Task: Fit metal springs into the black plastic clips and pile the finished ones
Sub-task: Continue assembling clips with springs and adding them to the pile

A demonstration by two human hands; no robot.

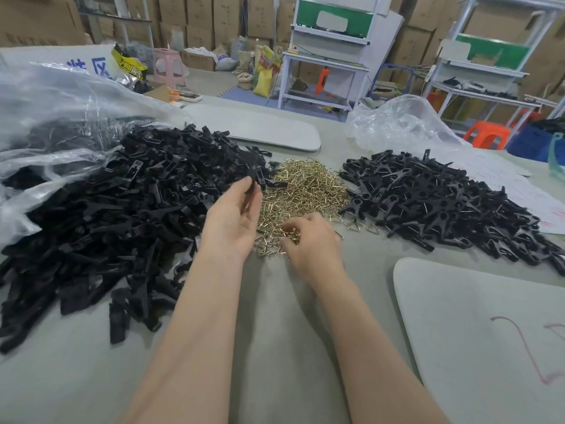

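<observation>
Head view: the left hand [232, 215] is raised at the far-left edge of a heap of small brass-coloured bent-wire metal springs [305, 188] in the middle of the grey desk [275, 332]. Its fingers [244, 182] pinch the near end of one slim black plastic clip [259, 175]. The clip's long axis runs away from the person, with its far end over the left rim of the spring heap. It is matt black, narrow, and ribbed on the side facing the camera.

The right hand [312, 243] lies palm down on the near edge of the same heap. Its fingers [290, 229] are curled down among the springs. Whether they have one pinched cannot be told.

Left of the spring heap spreads a large, loose mound of black plastic clip pieces [122, 209], lying every way, and it runs under a crumpled clear plastic bag [46, 102]. Right of the heap lies a flatter pile of black clips with spread, forked ends [443, 203], some showing thin metal wire. A second clear plastic bag [397, 123] sits beyond that pile. A pale grey rounded board [474, 332] lies near and to the right of the heap, and another such board [260, 127] lies beyond it.
</observation>
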